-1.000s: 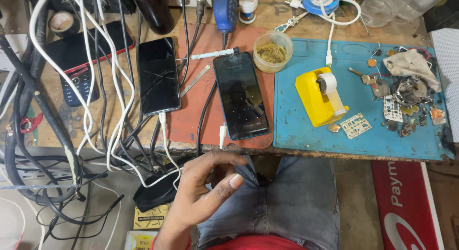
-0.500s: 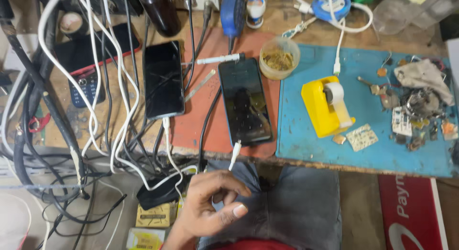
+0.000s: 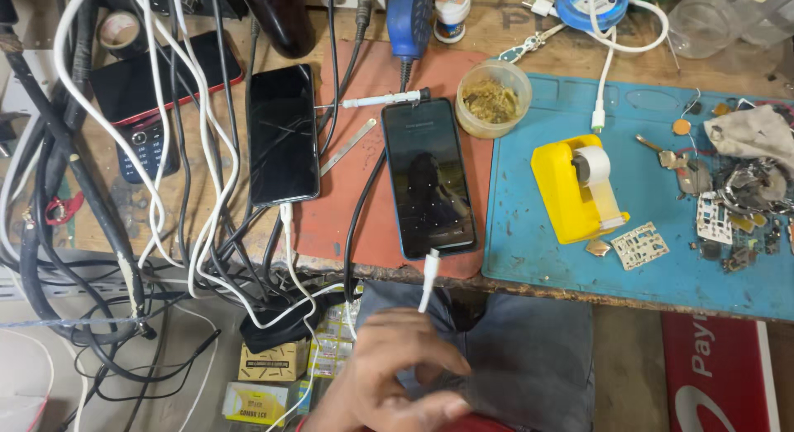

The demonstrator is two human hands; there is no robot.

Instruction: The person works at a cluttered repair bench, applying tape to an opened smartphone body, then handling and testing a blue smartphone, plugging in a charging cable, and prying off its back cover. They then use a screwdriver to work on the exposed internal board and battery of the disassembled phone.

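One hand (image 3: 397,370) shows at the bottom of the view, below the worktop (image 3: 132,200) edge and over a grey-trousered lap (image 3: 529,358); which hand it is cannot be told. Its fingers (image 3: 430,362) are loosely curled and hold nothing, and the thumb lies across the bottom. Just above the fingertips hangs a white cable (image 3: 428,283), its plug pushed into the bottom end of a blue-edged phone (image 3: 428,176) that lies face up with a dark screen on a red mat (image 3: 347,217). The hand is near the cable but apart from it. To the left lies a second black phone (image 3: 284,134), also plugged into a white lead. To the right, a yellow tape dispenser (image 3: 575,188) stands on a blue mat (image 3: 645,275).
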